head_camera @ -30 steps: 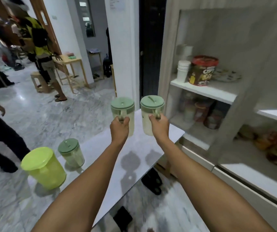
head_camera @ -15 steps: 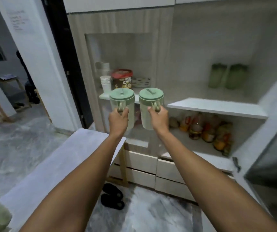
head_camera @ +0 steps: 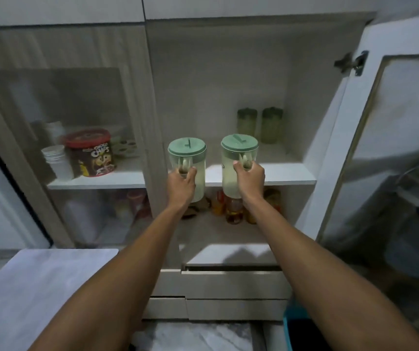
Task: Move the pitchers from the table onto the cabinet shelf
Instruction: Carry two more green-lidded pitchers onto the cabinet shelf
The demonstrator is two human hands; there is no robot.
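From the head camera, your left hand [head_camera: 181, 182] is wrapped around the handle of the left pitcher [head_camera: 187, 166] and your right hand [head_camera: 249, 179] around that of the right pitcher [head_camera: 238, 163]. Both hang upright just in front of the shelf [head_camera: 289, 176] front edge, not yet set down. They look like light, stiff, smooth plastic, probably empty, so keep to the handles.

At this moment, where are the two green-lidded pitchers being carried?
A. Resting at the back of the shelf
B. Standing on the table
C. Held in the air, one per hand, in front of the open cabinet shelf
C: the left hand grips one pitcher and the right hand the other pitcher, both short of the shelf.
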